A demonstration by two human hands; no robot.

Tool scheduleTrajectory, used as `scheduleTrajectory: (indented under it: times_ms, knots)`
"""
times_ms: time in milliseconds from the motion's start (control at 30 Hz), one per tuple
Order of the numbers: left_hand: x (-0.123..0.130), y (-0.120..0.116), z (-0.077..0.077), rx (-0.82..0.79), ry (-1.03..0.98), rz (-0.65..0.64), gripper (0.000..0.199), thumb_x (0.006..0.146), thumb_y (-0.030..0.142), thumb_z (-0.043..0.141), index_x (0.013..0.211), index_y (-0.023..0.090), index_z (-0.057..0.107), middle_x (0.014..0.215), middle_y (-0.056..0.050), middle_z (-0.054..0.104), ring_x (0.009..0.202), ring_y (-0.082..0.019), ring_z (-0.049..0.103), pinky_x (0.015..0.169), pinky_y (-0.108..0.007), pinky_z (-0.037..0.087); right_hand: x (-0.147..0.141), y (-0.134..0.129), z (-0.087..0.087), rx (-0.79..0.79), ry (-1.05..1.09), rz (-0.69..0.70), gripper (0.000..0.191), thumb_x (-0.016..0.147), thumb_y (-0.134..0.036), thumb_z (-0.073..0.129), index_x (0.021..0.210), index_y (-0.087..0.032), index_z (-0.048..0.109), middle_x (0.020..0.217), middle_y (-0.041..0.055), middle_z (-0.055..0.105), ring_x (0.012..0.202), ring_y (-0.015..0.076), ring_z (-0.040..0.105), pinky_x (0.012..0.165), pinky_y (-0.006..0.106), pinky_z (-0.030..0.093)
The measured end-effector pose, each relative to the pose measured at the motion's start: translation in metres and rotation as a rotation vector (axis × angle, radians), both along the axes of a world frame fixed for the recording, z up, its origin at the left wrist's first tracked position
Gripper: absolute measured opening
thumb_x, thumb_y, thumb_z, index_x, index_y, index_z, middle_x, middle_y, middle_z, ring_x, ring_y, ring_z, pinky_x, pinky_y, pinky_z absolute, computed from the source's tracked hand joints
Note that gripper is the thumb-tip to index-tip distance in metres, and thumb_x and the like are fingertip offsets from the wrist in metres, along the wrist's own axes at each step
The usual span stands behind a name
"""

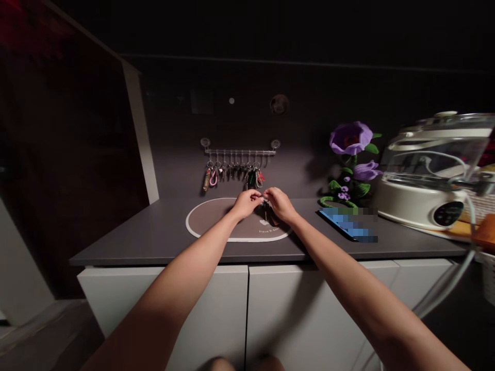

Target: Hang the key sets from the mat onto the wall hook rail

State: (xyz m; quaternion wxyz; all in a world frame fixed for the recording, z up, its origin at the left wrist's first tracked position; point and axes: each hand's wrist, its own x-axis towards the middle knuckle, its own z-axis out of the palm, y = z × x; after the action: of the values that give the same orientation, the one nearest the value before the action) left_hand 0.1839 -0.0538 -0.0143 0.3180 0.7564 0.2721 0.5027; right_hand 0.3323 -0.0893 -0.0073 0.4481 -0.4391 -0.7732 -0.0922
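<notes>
Above an oval brown mat (209,221) with a pale rim, both my hands meet with fingertips pinched. My left hand (246,202) and my right hand (280,203) grip a small bunch of keys (265,212) between them. At least one key dangles below the fingers, and a dark piece hangs beside my right palm. The ring itself is mostly hidden by my fingertips. Behind my hands, a clear hook rail (240,152) on the wall carries several hanging key sets (232,169), among them a pink loop (213,178) and a red charm (260,178).
On the dark countertop (154,232) to the right lie a phone (344,224), a purple artificial flower (351,139) and a white appliance with a clear lid (417,198). A white cable (472,226) hangs over the edge. White cabinet doors (216,304) stand below.
</notes>
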Motion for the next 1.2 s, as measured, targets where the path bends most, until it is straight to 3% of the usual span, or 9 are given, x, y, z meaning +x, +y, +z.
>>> scheduleTrajectory:
  times_ms: [200, 533, 867, 1067, 1200]
  knots:
    - [0.001, -0.003, 0.003, -0.139, -0.074, -0.07, 0.016, 0.066, 0.014, 0.057, 0.081, 0.011, 0.061, 0.073, -0.002, 0.062, 0.066, -0.01, 0.054, 0.065, -0.023, 0.042, 0.0, 0.002, -0.002, 0.027, 0.024, 0.014, 0.012, 0.083, -0.022, 0.041, 0.083, -0.018, 0.052, 0.082, 0.0054, 0.057, 0.078, 0.0151, 0.05, 0.071, 0.026, 0.038]
    - [0.001, -0.01, 0.011, -0.316, -0.218, -0.168, 0.008, 0.061, 0.008, 0.052, 0.066, 0.013, 0.056, 0.053, 0.004, 0.053, 0.048, -0.006, 0.048, 0.051, -0.02, 0.038, -0.006, 0.003, -0.004, 0.083, -0.02, 0.032, 0.015, 0.086, -0.022, 0.038, 0.087, -0.019, 0.053, 0.084, 0.0054, 0.055, 0.08, 0.015, 0.05, 0.072, 0.027, 0.039]
    - [-0.003, -0.013, 0.016, -0.488, -0.374, -0.244, 0.006, 0.065, 0.009, 0.056, 0.07, 0.01, 0.059, 0.058, -0.001, 0.059, 0.05, -0.006, 0.054, 0.058, -0.021, 0.045, -0.008, -0.002, 0.002, 0.067, 0.095, 0.006, 0.017, 0.085, -0.029, 0.04, 0.084, -0.018, 0.054, 0.083, 0.0058, 0.059, 0.078, 0.0154, 0.053, 0.072, 0.027, 0.04]
    - [-0.007, -0.006, 0.017, -0.497, -0.595, -0.294, 0.01, 0.066, 0.008, 0.056, 0.075, 0.011, 0.06, 0.062, -0.002, 0.061, 0.06, -0.008, 0.058, 0.064, -0.022, 0.047, -0.012, -0.007, 0.006, 0.011, 0.131, -0.01, 0.02, 0.083, -0.035, 0.044, 0.079, -0.018, 0.055, 0.077, 0.0041, 0.058, 0.073, 0.0148, 0.052, 0.07, 0.027, 0.041]
    - [-0.008, -0.005, 0.018, -0.482, -0.58, -0.311, 0.013, 0.064, 0.009, 0.057, 0.075, 0.011, 0.062, 0.064, -0.003, 0.063, 0.061, -0.008, 0.058, 0.066, -0.023, 0.047, -0.014, -0.01, 0.008, 0.025, 0.143, 0.027, 0.021, 0.083, -0.037, 0.044, 0.08, -0.018, 0.054, 0.08, 0.0044, 0.056, 0.075, 0.0145, 0.051, 0.07, 0.026, 0.041]
